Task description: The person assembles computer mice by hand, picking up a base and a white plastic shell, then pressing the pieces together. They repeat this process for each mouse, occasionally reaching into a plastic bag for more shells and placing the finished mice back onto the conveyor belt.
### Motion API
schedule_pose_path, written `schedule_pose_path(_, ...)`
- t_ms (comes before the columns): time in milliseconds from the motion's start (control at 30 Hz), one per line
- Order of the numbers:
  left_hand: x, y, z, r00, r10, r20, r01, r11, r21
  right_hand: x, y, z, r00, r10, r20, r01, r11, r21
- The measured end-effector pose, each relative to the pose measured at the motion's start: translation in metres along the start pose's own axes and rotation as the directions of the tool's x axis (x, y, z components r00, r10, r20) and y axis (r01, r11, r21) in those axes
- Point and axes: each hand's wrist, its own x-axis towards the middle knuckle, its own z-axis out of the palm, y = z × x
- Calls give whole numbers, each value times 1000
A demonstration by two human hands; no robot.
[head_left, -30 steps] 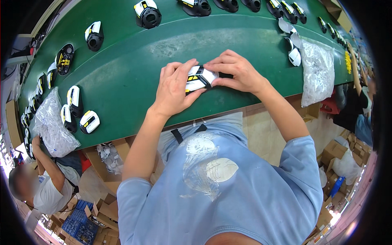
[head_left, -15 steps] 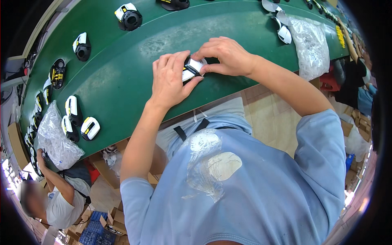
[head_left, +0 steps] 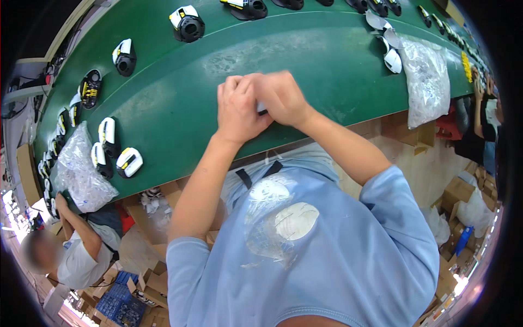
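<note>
Between my hands, above the near half of the green table, is a small white-and-black plastic housing (head_left: 262,108), mostly covered by fingers. My left hand (head_left: 238,111) is closed around its left side, thumb toward me. Curled over its right side and top, my right hand (head_left: 283,99) is closed too, its fingers blurred by motion and partly hidden. Similar white, black and yellow housings stand on the table to the left, the nearest one (head_left: 129,162) by the front edge.
More housings, such as one at the back (head_left: 187,24), line the raised far strip. A clear plastic bag (head_left: 87,169) lies at left beside a seated co-worker (head_left: 81,261). Another bag (head_left: 425,79) hangs over the right edge near loose white shells (head_left: 392,60). Cartons (head_left: 457,193) stand below.
My right hand has moved left and turned over the housing, against my left hand, now blurred. The housing is more hidden. The whole view has shifted slightly.
</note>
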Motion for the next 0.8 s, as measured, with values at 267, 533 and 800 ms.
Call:
schedule_pose_path(267, -2, 9, -12, 999, -28, -34, 27, 999, -37, 14, -54, -48, 989, -30, -147, 122, 733, 669)
schedule_pose_path(533, 66, -86, -87, 875, -89, -476, 313, 853, 416, -96, -3, -68, 677, 617, -401, -354, 751, 558)
schedule_pose_path(800, 174, -102, -35, 973, 140, 184, -217, 829, 515, -78, -15, -147, 897, 297, -327, -399, 863, -310)
